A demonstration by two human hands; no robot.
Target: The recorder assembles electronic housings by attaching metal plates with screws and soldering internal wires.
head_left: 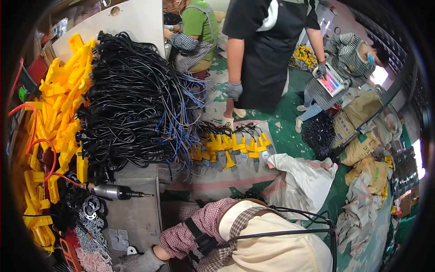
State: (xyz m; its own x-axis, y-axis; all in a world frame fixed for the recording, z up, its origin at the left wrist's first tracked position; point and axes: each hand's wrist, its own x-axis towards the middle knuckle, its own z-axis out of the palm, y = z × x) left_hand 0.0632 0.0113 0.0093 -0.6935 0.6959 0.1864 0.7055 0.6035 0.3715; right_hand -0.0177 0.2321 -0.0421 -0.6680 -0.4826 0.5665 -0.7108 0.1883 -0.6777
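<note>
**Asker:** Green workshop floor, is it? What surrounds the person?

**Describer:** Yes, a worn green floor [290, 136] with a grey metal workbench [136, 204] at the lower left. Yellow plastic parts [59, 104] are stacked along the bench's left edge, and a big tangle of black cables [131, 104] spills over its far side, probably kept there within reach.

**Asker:** Where are the hands?

**Describer:** Only one shows. The left hand [138, 261], in a grey glove, rests on the bench at the bottom edge, beside small flat grey pieces [118, 239]. Its fingers look loosely curled and grip nothing I can make out. The right hand is out of sight behind the person's body.

**Asker:** Any tools?

**Describer:** A powered screwdriver [113, 191] lies on the bench, tip pointing right, fed by an orange hose [43, 149]. It sits well above the hand, untouched.

**Asker:** And beyond the bench?

**Describer:** Finished yellow plugs with cables [233, 152] lie in a row on the floor. Other people stand and crouch farther back, near brown sacks [362, 136].
</note>
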